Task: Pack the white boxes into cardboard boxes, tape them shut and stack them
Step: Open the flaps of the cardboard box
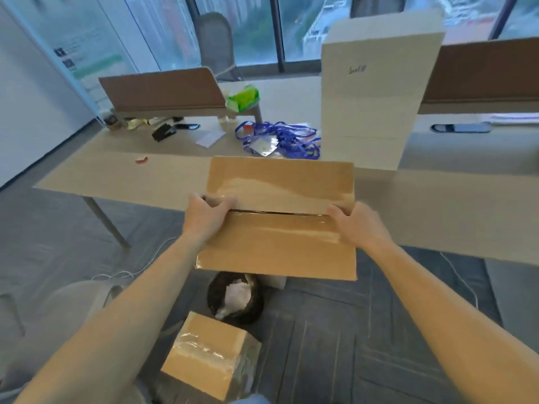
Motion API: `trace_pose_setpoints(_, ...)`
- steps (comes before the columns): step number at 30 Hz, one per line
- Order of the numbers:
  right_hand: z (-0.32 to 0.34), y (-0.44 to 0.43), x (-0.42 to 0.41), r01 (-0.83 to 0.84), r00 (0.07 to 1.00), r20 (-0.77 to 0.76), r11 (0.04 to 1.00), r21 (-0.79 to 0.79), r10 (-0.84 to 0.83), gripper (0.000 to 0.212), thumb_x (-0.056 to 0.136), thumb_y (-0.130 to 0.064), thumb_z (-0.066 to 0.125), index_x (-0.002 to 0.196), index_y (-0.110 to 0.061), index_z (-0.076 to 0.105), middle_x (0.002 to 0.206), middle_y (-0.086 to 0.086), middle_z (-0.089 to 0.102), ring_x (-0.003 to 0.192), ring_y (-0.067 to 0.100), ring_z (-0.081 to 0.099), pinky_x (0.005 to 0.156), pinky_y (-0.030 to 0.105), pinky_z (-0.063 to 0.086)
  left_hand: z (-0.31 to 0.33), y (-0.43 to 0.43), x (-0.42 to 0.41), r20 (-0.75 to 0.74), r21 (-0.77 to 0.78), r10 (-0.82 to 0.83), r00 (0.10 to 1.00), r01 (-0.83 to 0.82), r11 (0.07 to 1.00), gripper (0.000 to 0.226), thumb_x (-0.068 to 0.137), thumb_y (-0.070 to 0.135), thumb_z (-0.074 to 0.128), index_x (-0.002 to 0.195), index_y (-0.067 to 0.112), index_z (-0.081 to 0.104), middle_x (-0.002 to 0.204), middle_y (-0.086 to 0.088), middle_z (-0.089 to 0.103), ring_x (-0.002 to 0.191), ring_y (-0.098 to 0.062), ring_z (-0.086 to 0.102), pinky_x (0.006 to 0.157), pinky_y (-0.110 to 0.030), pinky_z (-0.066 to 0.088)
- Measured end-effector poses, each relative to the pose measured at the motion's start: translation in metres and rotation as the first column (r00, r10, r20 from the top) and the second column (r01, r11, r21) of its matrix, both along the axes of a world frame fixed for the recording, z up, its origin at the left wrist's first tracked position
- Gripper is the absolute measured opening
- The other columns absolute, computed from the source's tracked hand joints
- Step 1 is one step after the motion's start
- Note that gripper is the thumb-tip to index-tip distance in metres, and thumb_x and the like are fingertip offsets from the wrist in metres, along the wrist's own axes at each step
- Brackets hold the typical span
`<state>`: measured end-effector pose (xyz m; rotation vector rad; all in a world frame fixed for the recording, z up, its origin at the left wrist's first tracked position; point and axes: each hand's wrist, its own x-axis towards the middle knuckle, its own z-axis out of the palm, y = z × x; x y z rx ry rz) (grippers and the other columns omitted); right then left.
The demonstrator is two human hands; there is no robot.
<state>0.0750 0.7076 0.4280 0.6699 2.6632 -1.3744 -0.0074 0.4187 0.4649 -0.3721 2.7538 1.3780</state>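
Sealing is judged to be the step in hand: the cardboard box (280, 223) is held at the near edge of the table (131, 176), its near part overhanging the floor; whether it rests on the tabletop cannot be told. Clear tape (291, 231) is seen glossy along the top seam (277, 212), yet a dark gap shows between the flaps. The left hand (208, 212) is clamped on the left end of the seam, and the right hand (360, 225) on the right end, the two well apart. For the next move, the flaps would need pressing together and the tape smoothing down before stacking. A taped box (204, 357) lies on the near floor, a likely base for the stack. A tall white box (376, 97) stands on the table, far right.
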Motion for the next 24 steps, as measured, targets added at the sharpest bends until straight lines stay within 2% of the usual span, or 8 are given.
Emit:
trace_pose_setpoints(3, 0.021, 0.055, 0.014, 0.13, 0.991, -0.038, 0.991, -0.037, -0.131, 0.05, 0.095, -0.054, 0.053, 0.125, -0.014, 0.058, 0.104, -0.002, 0.064, 0.09, 0.016, 0.059, 0.082, 0.035, 0.049, 0.012, 0.055, -0.009, -0.042, -0.011, -0.102, 0.994, 0.102, 0.995, 0.067, 0.081, 0.054, 0.074, 0.123, 0.011, 0.047, 0.114, -0.003, 0.056, 0.104, -0.022, 0.056, 0.083, -0.038, 0.048)
trace_pose_setpoints(8, 0.041, 0.141, 0.034, 0.279, 0.959, -0.051, 0.96, 0.018, -0.278, 0.048, 0.095, -0.053, 0.053, 0.126, -0.017, 0.063, 0.103, -0.003, 0.062, 0.09, 0.015, 0.057, 0.078, 0.033, 0.043, 0.005, 0.155, -0.032, -0.044, 0.067, -0.263, 0.964, 0.265, 0.962, 0.057, 0.083, 0.05, 0.072, 0.118, 0.009, 0.052, 0.109, -0.003, 0.06, 0.098, -0.019, 0.059, 0.075, -0.035, 0.047)
trace_pose_setpoints(11, 0.05, 0.184, 0.038, 0.361, 0.932, -0.007, 0.929, 0.077, -0.362, 0.05, 0.094, -0.055, 0.053, 0.12, -0.015, 0.065, 0.102, 0.001, 0.065, 0.091, 0.019, 0.061, 0.082, 0.037, 0.051, 0.0, 0.217, -0.045, -0.032, 0.117, -0.348, 0.937, 0.349, 0.93, 0.057, 0.085, 0.045, 0.07, 0.124, 0.008, 0.051, 0.116, -0.005, 0.061, 0.106, -0.023, 0.059, 0.087, -0.039, 0.05)
trace_pose_setpoints(14, 0.063, 0.222, 0.037, 0.416, 0.906, 0.023, 0.898, 0.14, -0.423, 0.051, 0.094, -0.056, 0.051, 0.114, -0.011, 0.064, 0.099, 0.005, 0.067, 0.088, 0.021, 0.063, 0.084, 0.042, 0.054, -0.004, 0.275, -0.057, -0.033, 0.15, -0.408, 0.912, 0.408, 0.901, 0.059, 0.089, 0.039, 0.068, 0.13, 0.002, 0.047, 0.122, -0.009, 0.056, 0.116, -0.029, 0.055, 0.097, -0.037, 0.044)
trace_pose_setpoints(17, 0.077, 0.254, 0.032, 0.456, 0.876, 0.053, 0.86, 0.228, -0.479, 0.056, 0.095, -0.056, 0.049, 0.117, -0.006, 0.062, 0.096, 0.004, 0.064, 0.087, 0.021, 0.061, 0.081, 0.041, 0.053, -0.003, 0.325, -0.068, -0.01, 0.192, -0.472, 0.882, 0.465, 0.864, 0.054, 0.091, 0.036, 0.064, 0.13, 0.005, 0.044, 0.117, -0.005, 0.052, 0.106, -0.023, 0.051, 0.086, -0.033, 0.039)
trace_pose_setpoints(20, 0.086, 0.282, 0.029, 0.49, 0.848, 0.062, 0.823, 0.286, -0.526, 0.058, 0.099, -0.052, 0.047, 0.126, -0.001, 0.055, 0.098, 0.002, 0.057, 0.086, 0.02, 0.055, 0.075, 0.035, 0.042, -0.002, 0.366, -0.079, 0.021, 0.255, -0.55, 0.835, 0.527, 0.811, 0.043, 0.094, 0.035, 0.062, 0.122, 0.012, 0.039, 0.113, -0.001, 0.049, 0.098, -0.018, 0.047, 0.08, -0.032, 0.037)
trace_pose_setpoints(22, 0.087, 0.301, 0.028, 0.504, 0.835, 0.061, 0.804, 0.316, -0.547, 0.061, 0.1, -0.052, 0.045, 0.132, 0.0, 0.049, 0.101, 0.004, 0.052, 0.087, 0.02, 0.05, 0.075, 0.033, 0.038, -0.001, 0.389, -0.085, 0.022, 0.278, -0.578, 0.816, 0.551, 0.787, 0.046, 0.095, 0.036, 0.061, 0.126, 0.012, 0.039, 0.113, 0.0, 0.048, 0.098, -0.018, 0.048, 0.079, -0.032, 0.038)
trace_pose_setpoints(24, 0.083, 0.323, 0.026, 0.51, 0.829, 0.067, 0.8, 0.316, -0.555, 0.062, 0.1, -0.053, 0.044, 0.128, 0.001, 0.052, 0.095, 0.003, 0.053, 0.082, 0.019, 0.051, 0.075, 0.033, 0.038, -0.002, 0.409, -0.087, 0.005, 0.275, -0.587, 0.81, 0.563, 0.779, 0.054, 0.095, 0.036, 0.061, 0.135, 0.01, 0.037, 0.115, 0.0, 0.049, 0.099, -0.019, 0.049, 0.079, -0.033, 0.039)
